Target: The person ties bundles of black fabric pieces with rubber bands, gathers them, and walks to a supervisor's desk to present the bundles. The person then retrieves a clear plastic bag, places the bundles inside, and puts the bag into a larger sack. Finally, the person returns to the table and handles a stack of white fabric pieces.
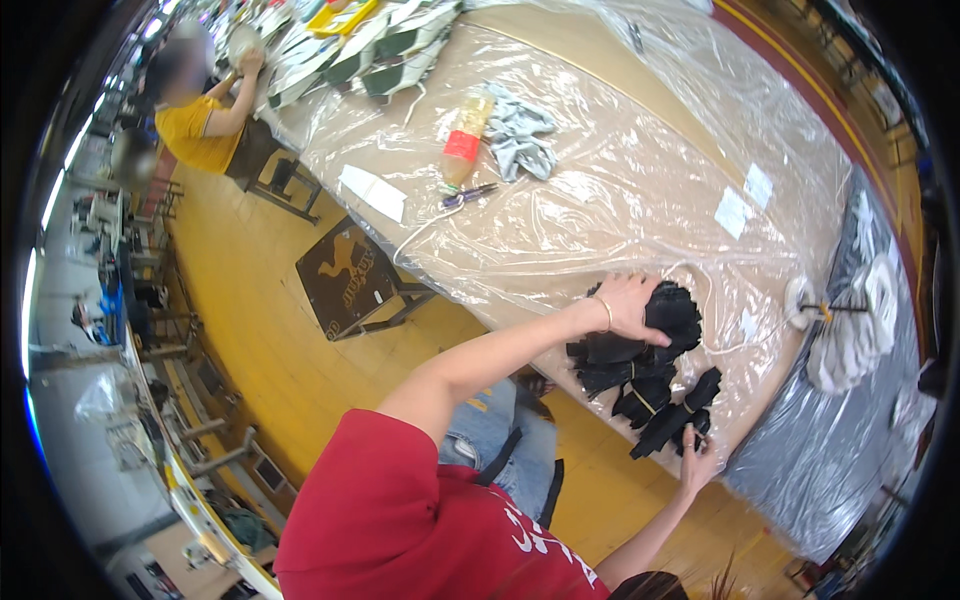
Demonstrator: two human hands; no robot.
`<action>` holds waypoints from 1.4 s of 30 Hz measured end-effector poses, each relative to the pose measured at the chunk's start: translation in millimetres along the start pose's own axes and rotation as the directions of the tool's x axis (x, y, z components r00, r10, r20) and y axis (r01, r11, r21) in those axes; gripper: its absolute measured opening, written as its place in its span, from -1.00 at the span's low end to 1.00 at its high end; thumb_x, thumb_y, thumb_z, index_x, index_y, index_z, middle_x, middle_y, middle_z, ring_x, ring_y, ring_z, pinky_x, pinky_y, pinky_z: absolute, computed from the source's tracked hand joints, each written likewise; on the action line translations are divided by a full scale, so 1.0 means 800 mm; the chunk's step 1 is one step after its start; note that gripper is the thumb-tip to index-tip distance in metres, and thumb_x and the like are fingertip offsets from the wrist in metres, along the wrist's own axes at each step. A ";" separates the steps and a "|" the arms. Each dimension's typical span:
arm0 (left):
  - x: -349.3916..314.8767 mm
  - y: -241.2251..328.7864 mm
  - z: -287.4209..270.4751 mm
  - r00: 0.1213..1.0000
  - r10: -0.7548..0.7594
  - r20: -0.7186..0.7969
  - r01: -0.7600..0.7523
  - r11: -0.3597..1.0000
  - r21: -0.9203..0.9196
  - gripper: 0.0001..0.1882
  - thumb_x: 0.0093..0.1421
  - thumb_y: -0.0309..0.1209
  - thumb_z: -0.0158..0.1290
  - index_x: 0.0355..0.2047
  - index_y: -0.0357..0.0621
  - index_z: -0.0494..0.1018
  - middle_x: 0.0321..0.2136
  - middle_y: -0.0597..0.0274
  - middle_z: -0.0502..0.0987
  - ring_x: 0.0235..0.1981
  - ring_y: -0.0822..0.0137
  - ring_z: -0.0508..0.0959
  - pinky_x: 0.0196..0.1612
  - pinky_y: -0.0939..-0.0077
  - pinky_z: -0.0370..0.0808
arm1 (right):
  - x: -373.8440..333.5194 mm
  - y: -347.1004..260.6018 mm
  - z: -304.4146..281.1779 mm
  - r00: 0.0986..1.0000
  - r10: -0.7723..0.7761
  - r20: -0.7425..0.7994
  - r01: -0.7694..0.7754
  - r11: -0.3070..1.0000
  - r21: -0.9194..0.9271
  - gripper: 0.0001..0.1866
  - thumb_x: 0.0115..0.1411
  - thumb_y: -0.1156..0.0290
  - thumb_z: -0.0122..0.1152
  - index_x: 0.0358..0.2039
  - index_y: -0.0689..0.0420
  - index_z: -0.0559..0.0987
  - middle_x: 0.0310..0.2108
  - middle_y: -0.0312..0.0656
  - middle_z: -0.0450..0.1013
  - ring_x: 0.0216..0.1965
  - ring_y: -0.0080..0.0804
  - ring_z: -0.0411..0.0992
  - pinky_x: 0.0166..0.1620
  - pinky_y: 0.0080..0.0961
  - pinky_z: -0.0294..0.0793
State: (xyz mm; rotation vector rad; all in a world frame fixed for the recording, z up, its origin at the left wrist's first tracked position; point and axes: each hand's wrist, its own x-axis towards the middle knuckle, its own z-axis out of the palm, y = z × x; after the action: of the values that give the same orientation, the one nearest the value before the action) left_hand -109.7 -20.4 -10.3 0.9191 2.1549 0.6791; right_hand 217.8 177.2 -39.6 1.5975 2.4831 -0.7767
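Note:
Several dark bundles of black cloth strips, some tied with a thin yellowish band, lie in a heap at the near edge of the plastic-covered table. My left hand (630,308) is closed over the upper black cloth bundle (676,318), thumb on its near side and fingers over the far side. At the heap's lower end, my right hand (697,462) grips the edge of another black bundle (704,424) between thumb and fingers. Between the hands are a banded bundle (643,399) and a longer black roll (668,425).
A white cord (708,300) curves beside the heap. White rolls (850,335) rest on grey plastic sheeting (800,460) to the right. Farther off lie a bottle (462,145), pale gloves (520,135) and pens (468,195). A stool (345,275) and a seated person (200,125) are at left.

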 end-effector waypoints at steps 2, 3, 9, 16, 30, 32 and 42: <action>-0.010 -0.002 0.007 0.999 0.004 -0.034 -0.004 1.000 0.023 0.25 -0.20 0.40 0.14 0.28 -0.22 -0.01 0.15 -0.33 0.21 0.22 -0.21 0.21 0.25 -0.06 0.08 | -0.003 -0.023 -0.012 0.999 -0.039 0.012 0.040 0.979 -0.201 -0.18 0.00 -0.21 0.30 -0.04 0.36 0.49 -0.19 0.08 0.45 -0.15 -0.14 0.41 -0.05 -0.30 0.37; -0.014 -0.005 0.008 0.998 0.000 -0.060 -0.004 0.998 -0.066 0.30 -0.23 0.44 0.13 0.30 -0.26 -0.02 0.18 -0.44 0.13 0.23 -0.31 0.16 0.26 -0.09 0.05 | -0.011 -0.035 -0.016 0.997 -0.037 -0.070 0.019 0.970 -0.244 -0.17 0.01 -0.19 0.28 0.02 0.33 0.45 -0.12 0.12 0.43 -0.08 -0.04 0.40 -0.01 -0.25 0.37; -0.061 -0.101 -0.065 0.718 -0.063 -0.693 0.044 0.998 -0.045 -0.26 0.04 0.06 0.12 0.09 -0.21 0.32 0.10 -0.13 0.32 0.14 -0.06 0.34 0.18 0.02 0.22 | -0.034 -0.089 -0.051 0.942 -0.108 -0.317 0.037 0.975 -0.221 -0.35 0.12 0.01 0.24 0.06 0.27 0.44 -0.10 0.11 0.45 -0.04 0.03 0.41 0.00 -0.19 0.38; -0.103 -0.288 -0.221 0.424 -0.464 -0.777 0.509 0.833 -0.219 -0.15 -0.12 -0.03 0.27 0.10 -0.23 0.23 -0.08 -0.20 0.44 0.02 -0.05 0.45 0.06 0.15 0.40 | -0.049 -0.182 -0.049 0.944 -0.304 -0.129 0.300 0.953 -0.051 -0.55 0.15 0.23 0.25 -0.08 0.31 0.52 -0.29 0.07 0.49 -0.21 -0.01 0.44 -0.10 -0.23 0.38; -0.169 -0.369 -0.520 0.939 -0.306 -0.153 0.010 0.471 -0.882 -0.08 -0.05 -0.02 0.27 0.23 -0.20 0.16 -0.03 -0.03 0.45 0.01 0.19 0.49 -0.03 0.48 0.47 | -0.109 -0.634 0.108 0.712 -0.685 0.151 0.679 0.727 0.096 -0.61 0.12 0.32 0.26 -0.07 0.25 0.54 -0.38 -0.03 0.54 -0.23 -0.03 0.49 -0.06 -0.26 0.39; -0.188 -0.408 -0.624 0.908 -0.332 -0.255 0.038 0.671 -0.741 -0.11 -0.06 -0.04 0.30 0.20 -0.19 0.22 -0.05 0.00 0.45 -0.08 0.24 0.51 -0.04 0.51 0.46 | -0.108 -0.663 0.122 0.711 -0.682 0.171 0.676 0.730 0.104 -0.60 0.12 0.32 0.26 -0.06 0.25 0.53 -0.38 -0.03 0.54 -0.23 -0.04 0.49 -0.07 -0.26 0.39; -0.107 -0.660 -0.938 0.734 -0.299 -0.610 0.663 0.120 0.739 -0.70 0.17 -0.47 -0.03 -0.09 -0.03 0.51 -0.28 0.15 0.62 -0.18 0.19 0.61 -0.07 0.04 0.43 | -0.098 -0.672 0.171 0.888 -0.351 0.296 0.409 0.898 -0.162 -0.63 0.10 0.34 0.24 -0.09 0.22 0.54 -0.38 0.01 0.52 -0.27 0.01 0.49 -0.15 -0.22 0.43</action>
State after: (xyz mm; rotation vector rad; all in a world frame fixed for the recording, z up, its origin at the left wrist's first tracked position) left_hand -848.0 -552.7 135.6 0.4477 2.9107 -1.0780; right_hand -242.1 -124.5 65.7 0.8775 2.6038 -0.6662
